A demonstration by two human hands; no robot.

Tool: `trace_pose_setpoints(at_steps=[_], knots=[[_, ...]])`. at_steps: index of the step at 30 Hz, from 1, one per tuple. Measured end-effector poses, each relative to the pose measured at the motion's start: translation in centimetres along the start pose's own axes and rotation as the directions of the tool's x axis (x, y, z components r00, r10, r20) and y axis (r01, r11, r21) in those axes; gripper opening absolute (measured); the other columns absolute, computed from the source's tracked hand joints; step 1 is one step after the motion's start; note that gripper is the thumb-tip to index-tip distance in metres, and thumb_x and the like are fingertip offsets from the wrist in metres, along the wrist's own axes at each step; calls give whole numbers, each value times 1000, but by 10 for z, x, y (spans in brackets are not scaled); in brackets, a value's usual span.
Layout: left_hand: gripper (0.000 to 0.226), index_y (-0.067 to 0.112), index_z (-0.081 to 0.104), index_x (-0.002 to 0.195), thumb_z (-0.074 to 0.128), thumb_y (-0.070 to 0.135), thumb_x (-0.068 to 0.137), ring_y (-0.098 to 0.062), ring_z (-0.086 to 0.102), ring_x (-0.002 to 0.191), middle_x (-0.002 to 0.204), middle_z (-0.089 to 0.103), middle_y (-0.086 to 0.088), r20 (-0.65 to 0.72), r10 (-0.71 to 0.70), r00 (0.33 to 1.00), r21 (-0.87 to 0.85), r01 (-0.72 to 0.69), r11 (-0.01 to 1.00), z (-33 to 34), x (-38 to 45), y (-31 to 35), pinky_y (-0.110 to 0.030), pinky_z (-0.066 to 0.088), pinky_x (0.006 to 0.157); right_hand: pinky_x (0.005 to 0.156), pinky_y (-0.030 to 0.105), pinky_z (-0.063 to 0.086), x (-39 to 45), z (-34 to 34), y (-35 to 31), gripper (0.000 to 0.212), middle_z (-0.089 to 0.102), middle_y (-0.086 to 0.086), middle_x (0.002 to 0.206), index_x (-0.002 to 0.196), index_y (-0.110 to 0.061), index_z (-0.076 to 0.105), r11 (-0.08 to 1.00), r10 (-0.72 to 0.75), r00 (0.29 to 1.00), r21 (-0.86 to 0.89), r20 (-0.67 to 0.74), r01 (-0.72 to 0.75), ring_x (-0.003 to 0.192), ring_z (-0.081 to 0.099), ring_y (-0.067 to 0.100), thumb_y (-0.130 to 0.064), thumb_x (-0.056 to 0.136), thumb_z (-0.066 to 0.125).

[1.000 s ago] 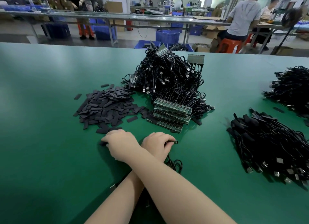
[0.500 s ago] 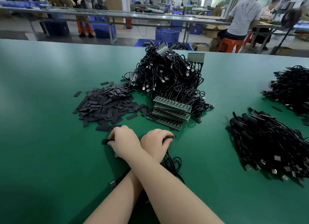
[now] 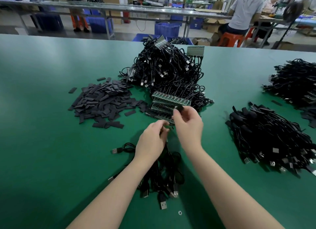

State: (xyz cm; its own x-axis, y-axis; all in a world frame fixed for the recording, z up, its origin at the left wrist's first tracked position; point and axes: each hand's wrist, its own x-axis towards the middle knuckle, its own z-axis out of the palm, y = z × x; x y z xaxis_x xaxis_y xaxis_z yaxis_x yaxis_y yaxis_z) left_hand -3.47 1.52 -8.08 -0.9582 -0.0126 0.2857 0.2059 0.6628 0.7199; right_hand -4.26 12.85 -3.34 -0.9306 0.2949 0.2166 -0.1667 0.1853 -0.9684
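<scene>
Two bare hands work above a green table (image 3: 51, 143). The right hand (image 3: 188, 124) pinches a small black sleeve (image 3: 178, 107) between thumb and fingertips, in front of a stack of circuit boards (image 3: 169, 99). The left hand (image 3: 152, 141), fingers curled, pinches the end of a black cable (image 3: 168, 153) that trails nearer. A pile of sleeves (image 3: 102, 100) lies to the left.
</scene>
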Motion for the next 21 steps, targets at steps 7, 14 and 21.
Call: trace_pose_setpoints(at_steps=[7, 14, 21], knots=[[25, 35, 66, 105, 46, 20, 100, -1, 56, 84, 103, 63, 11, -49, 13, 999, -18, -13, 1000, 4, 0, -8, -17, 42, 70, 62, 13, 46, -6, -27, 47, 32, 71, -11, 69, 115, -39, 62, 989, 44, 991, -142, 129, -26, 61, 62, 4, -22, 89, 71], [29, 28, 66, 111, 43, 15, 98, -1, 55, 98, 114, 60, 10, -35, 36, 999, -22, -37, 999, 2, -1, -4, -25, 48, 84, 75, 42, 59, -4, -30, 47, 28, 73, 1, 81, 96, -43, 68, 998, 52, 989, -45, 136, -47, 75, 71, 20, -19, 85, 77], [27, 30, 68, 110, 69, 31, 83, 4, 51, 100, 107, 56, 19, 14, 73, 997, -52, -72, 996, 2, -3, -1, -10, 43, 82, 73, 40, 56, -3, -30, 48, 17, 72, 1, 69, 91, -33, 69, 997, 75, 984, -15, 162, -74, 68, 70, 18, -22, 82, 80]])
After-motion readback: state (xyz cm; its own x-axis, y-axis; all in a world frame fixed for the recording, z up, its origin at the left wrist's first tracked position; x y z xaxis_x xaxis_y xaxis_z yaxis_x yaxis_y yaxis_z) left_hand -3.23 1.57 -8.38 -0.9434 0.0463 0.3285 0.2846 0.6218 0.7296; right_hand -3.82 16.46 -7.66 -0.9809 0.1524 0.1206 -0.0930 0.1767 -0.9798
